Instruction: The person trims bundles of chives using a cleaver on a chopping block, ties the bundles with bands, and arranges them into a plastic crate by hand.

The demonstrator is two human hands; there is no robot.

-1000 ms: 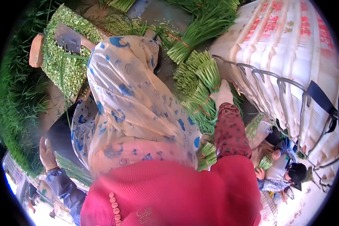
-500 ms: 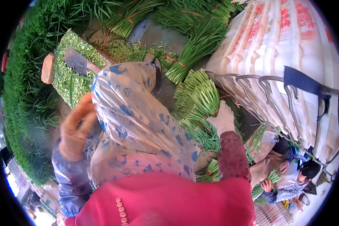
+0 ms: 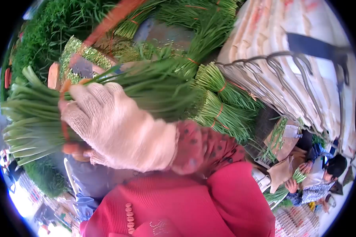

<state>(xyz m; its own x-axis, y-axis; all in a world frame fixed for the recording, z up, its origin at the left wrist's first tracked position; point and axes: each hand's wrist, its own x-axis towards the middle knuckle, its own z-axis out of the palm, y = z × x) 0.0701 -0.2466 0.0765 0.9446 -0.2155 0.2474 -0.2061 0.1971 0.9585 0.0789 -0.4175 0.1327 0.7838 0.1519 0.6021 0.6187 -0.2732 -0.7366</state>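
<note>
R hand (image 3: 116,124), knit-gloved, grips green bundle (image 3: 35,118); smooth tubular stalks (image 3: 25,104) jut past fingertips (image 3: 73,114). L hand (image 3: 72,149) mostly hid., can't tell grip.

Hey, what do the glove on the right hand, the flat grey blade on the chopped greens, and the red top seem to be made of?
Glove: matte knitted yarn, perhaps cotton, given its fine ribbed texture. Blade: probably metal, dull and stained-looking, flat with dark patches. Top: soft-looking ribbed knit; the fibre can't be told.
</note>
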